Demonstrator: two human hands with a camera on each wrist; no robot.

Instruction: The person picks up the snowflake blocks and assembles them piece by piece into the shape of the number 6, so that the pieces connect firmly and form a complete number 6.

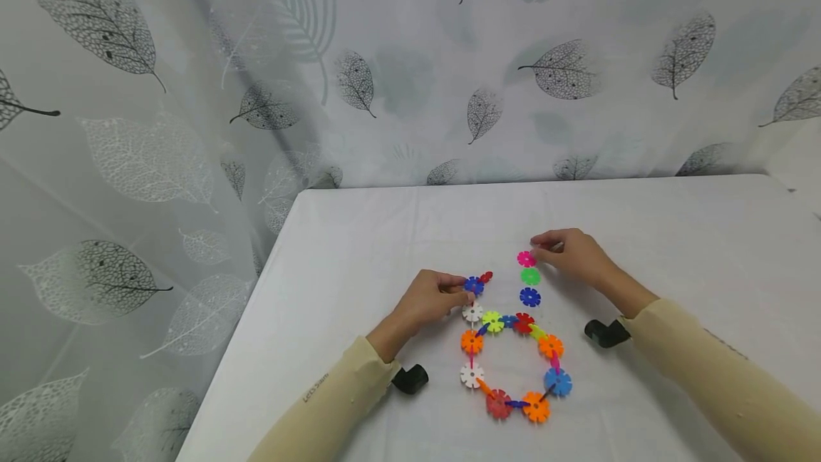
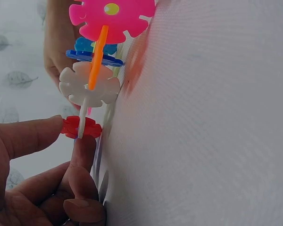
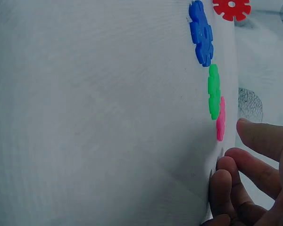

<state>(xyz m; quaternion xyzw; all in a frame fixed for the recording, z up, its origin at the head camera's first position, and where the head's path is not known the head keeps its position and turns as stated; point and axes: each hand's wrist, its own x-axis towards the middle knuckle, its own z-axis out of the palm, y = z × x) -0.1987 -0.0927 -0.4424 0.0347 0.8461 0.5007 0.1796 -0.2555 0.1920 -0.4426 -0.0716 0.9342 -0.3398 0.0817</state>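
My left hand (image 1: 423, 304) pinches the upper end of a chain of plastic flower discs, near a blue disc (image 1: 474, 285) and a small tilted red disc (image 1: 487, 276). In the left wrist view, thumb and a finger meet at a red disc (image 2: 92, 126), below a white disc (image 2: 75, 84). The chain joins a ring of interlocked discs, including an orange one (image 1: 472, 342). Loose pink (image 1: 526, 259), green (image 1: 530, 276) and blue (image 1: 529, 296) discs lie in a column. Beside the pink one is my right hand (image 1: 574, 255), thumb and fingers apart in the right wrist view, nothing between them.
A white cloth covers the table (image 1: 359, 234). Behind and to the left hangs a leaf-patterned curtain (image 1: 410, 91). Black camera mounts (image 1: 410, 379) stick out at both sleeve cuffs, the right one low beside the ring.
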